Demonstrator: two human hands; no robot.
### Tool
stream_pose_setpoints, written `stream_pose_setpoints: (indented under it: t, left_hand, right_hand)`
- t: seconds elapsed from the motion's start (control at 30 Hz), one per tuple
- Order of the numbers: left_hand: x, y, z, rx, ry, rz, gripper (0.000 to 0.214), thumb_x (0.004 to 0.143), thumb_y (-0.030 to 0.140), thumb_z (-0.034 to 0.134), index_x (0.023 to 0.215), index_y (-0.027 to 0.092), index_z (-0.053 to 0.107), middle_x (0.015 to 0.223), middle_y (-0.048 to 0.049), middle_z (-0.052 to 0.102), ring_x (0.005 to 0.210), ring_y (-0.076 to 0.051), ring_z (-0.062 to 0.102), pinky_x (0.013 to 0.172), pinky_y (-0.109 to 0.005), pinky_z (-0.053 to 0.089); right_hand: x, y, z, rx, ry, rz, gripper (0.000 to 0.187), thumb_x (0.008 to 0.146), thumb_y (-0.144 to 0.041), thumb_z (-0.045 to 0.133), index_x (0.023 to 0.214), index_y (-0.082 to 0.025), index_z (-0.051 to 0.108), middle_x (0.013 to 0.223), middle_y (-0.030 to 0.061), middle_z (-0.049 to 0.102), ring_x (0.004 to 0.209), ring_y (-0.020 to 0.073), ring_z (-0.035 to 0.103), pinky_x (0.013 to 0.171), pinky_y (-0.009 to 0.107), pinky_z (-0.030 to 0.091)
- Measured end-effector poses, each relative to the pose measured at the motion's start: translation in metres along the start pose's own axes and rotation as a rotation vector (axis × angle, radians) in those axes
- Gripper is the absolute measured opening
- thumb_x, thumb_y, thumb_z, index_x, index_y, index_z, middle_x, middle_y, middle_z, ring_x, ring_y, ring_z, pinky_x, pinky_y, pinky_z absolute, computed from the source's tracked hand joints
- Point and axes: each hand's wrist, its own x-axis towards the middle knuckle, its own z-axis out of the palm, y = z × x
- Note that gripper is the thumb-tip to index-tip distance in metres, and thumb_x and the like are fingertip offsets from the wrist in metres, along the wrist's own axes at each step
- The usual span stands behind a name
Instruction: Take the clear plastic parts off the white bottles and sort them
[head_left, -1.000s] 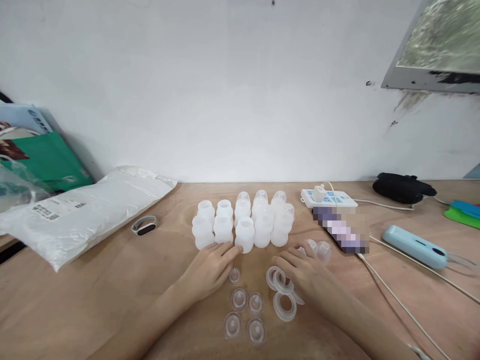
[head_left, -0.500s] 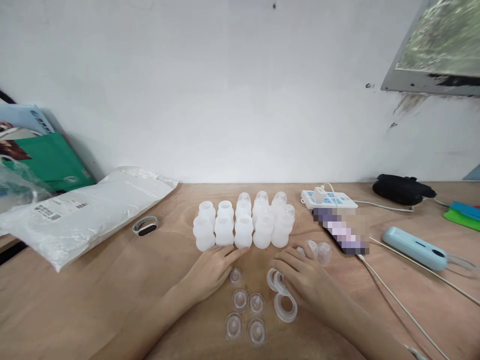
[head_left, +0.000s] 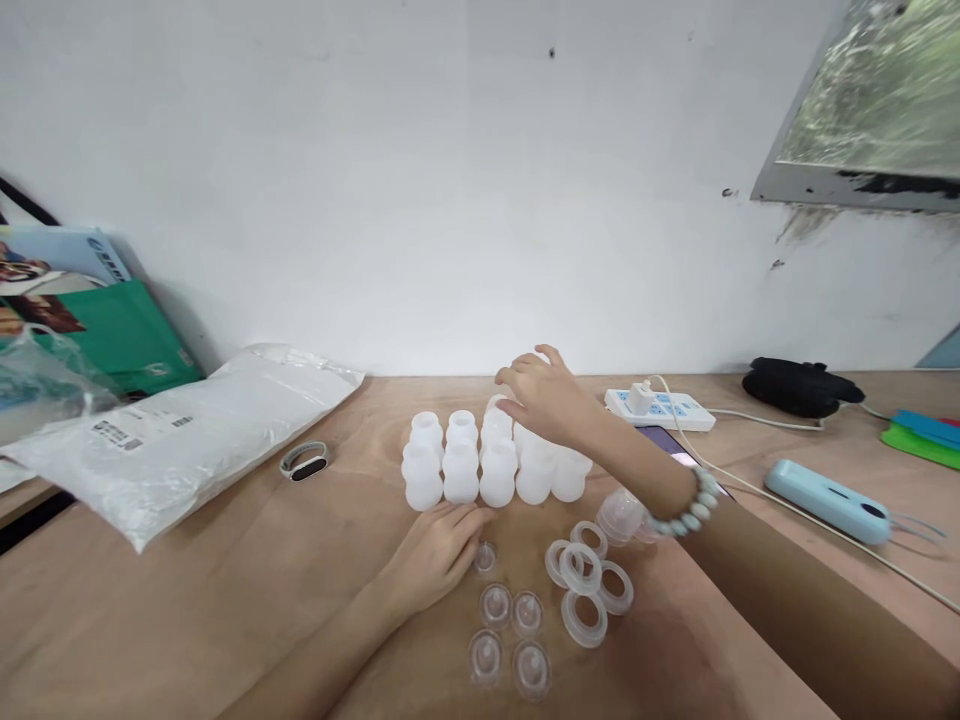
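My left hand (head_left: 439, 550) lies on the table with its fingers stretched out, just in front of the white bottles (head_left: 460, 475), and holds nothing. My right hand (head_left: 541, 392) is raised over the back right bottles, fingers apart and bent. No object shows in it; whether it touches a bottle below, I cannot tell. The bottles stand upright in two rows, those at the left with open necks. Several clear nipples (head_left: 495, 606) lie near my left hand. To their right, several translucent screw rings (head_left: 583, 618) partly overlap. Clear caps (head_left: 621, 515) sit beside my right forearm.
At the left lie a white plastic parcel (head_left: 210, 420) and a fitness band (head_left: 304, 461). A power strip (head_left: 679, 410), a partly covered phone (head_left: 664, 440), a light blue device (head_left: 829, 500), cables and a black case (head_left: 801, 387) occupy the right. The wall (head_left: 420, 200) bounds the back.
My right hand has moved from beside the rings and caps up and forward over the bottles, uncovering the rings. My left hand stays in front of the bottles. The view has shifted slightly.
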Motion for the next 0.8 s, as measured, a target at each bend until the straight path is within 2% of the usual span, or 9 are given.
stream_pose_setpoints:
  t: [0.13, 0.23, 0.37, 0.43, 0.5, 0.57, 0.67, 0.7, 0.8]
  left_hand:
    - [0.0, 0.001, 0.0, 0.004, 0.056, 0.014, 0.031, 0.096, 0.011, 0.036, 0.109, 0.016, 0.063, 0.1, -0.0085, 0.076, 0.088, -0.025, 0.069, 0.077, -0.036, 0.053]
    - [0.0, 0.004, -0.001, 0.014, 0.115, 0.02, 0.028, 0.098, 0.015, 0.036, 0.106, 0.018, 0.062, 0.093, -0.0069, 0.075, 0.08, -0.023, 0.068, 0.075, -0.035, 0.051]
    - [-0.002, 0.004, -0.001, 0.009, 0.226, 0.019, 0.016, 0.098, 0.02, 0.041, 0.105, 0.02, 0.055, 0.087, -0.0055, 0.07, 0.076, -0.022, 0.065, 0.072, -0.035, 0.05]
    - [-0.004, 0.002, 0.0, -0.007, 0.289, 0.022, 0.013, 0.098, 0.025, 0.044, 0.109, 0.021, 0.047, 0.089, -0.0057, 0.067, 0.076, -0.022, 0.063, 0.072, -0.035, 0.05]
    - [-0.006, -0.002, 0.004, -0.054, 0.367, 0.047, 0.025, 0.098, 0.035, 0.047, 0.118, 0.022, 0.038, 0.098, -0.0076, 0.066, 0.077, -0.021, 0.063, 0.073, -0.037, 0.051]
    - [-0.008, -0.007, 0.009, -0.109, 0.446, 0.08, 0.046, 0.096, 0.05, 0.049, 0.128, 0.024, 0.029, 0.11, -0.0112, 0.064, 0.084, -0.024, 0.064, 0.077, -0.041, 0.052]
    - [-0.01, -0.015, 0.016, -0.207, 0.504, 0.085, 0.071, 0.086, 0.071, 0.054, 0.134, 0.027, 0.025, 0.122, -0.0148, 0.06, 0.101, -0.032, 0.064, 0.084, -0.047, 0.052]
    - [-0.011, -0.017, 0.017, -0.229, 0.502, 0.074, 0.072, 0.083, 0.073, 0.056, 0.132, 0.029, 0.026, 0.123, -0.0145, 0.06, 0.103, -0.033, 0.063, 0.085, -0.048, 0.053]
    - [-0.016, -0.019, 0.021, -0.261, 0.506, 0.054, 0.065, 0.083, 0.07, 0.059, 0.125, 0.032, 0.028, 0.119, -0.0118, 0.062, 0.101, -0.032, 0.066, 0.082, -0.048, 0.054]
  right_hand:
    - [0.022, 0.002, 0.02, 0.006, -0.118, -0.055, 0.009, 0.091, -0.023, 0.066, 0.086, -0.016, 0.068, 0.076, 0.0053, 0.073, 0.088, 0.0226, 0.068, 0.11, 0.052, 0.03]
    - [0.02, 0.01, 0.011, 0.023, -0.095, -0.06, 0.003, 0.09, -0.02, 0.068, 0.09, -0.017, 0.067, 0.083, 0.0044, 0.074, 0.095, 0.0217, 0.068, 0.114, 0.052, 0.026]
    - [-0.007, 0.032, -0.035, 0.072, 0.077, 0.008, 0.018, 0.098, -0.028, 0.056, 0.109, -0.016, 0.063, 0.109, 0.0089, 0.072, 0.116, 0.0254, 0.062, 0.117, 0.06, 0.016]
    - [-0.031, 0.036, -0.055, 0.216, 0.307, 0.042, 0.021, 0.097, -0.035, 0.056, 0.109, -0.019, 0.063, 0.109, 0.0055, 0.072, 0.109, 0.0245, 0.065, 0.114, 0.056, 0.027]
    - [-0.06, 0.029, -0.06, 0.35, 0.415, 0.13, 0.023, 0.097, -0.04, 0.055, 0.109, -0.022, 0.064, 0.107, 0.0045, 0.073, 0.103, 0.0246, 0.066, 0.098, 0.046, 0.046]
    - [-0.09, 0.011, -0.045, 0.489, 0.425, 0.219, 0.023, 0.098, -0.04, 0.052, 0.104, -0.023, 0.066, 0.099, 0.0043, 0.074, 0.095, 0.0235, 0.068, 0.084, 0.039, 0.052]
    - [-0.127, -0.021, 0.0, 0.718, 0.375, 0.389, 0.027, 0.099, -0.043, 0.049, 0.11, -0.023, 0.065, 0.102, 0.0067, 0.073, 0.092, 0.0237, 0.068, 0.077, 0.035, 0.053]
    - [-0.136, -0.031, 0.016, 0.787, 0.364, 0.469, 0.029, 0.098, -0.044, 0.049, 0.112, -0.024, 0.064, 0.1, 0.0069, 0.073, 0.087, 0.0234, 0.068, 0.072, 0.034, 0.053]
    - [-0.151, -0.05, 0.048, 1.123, 0.192, 0.6, 0.034, 0.098, -0.052, 0.046, 0.105, -0.023, 0.062, 0.079, 0.0032, 0.07, 0.069, 0.0205, 0.066, 0.058, 0.03, 0.051]
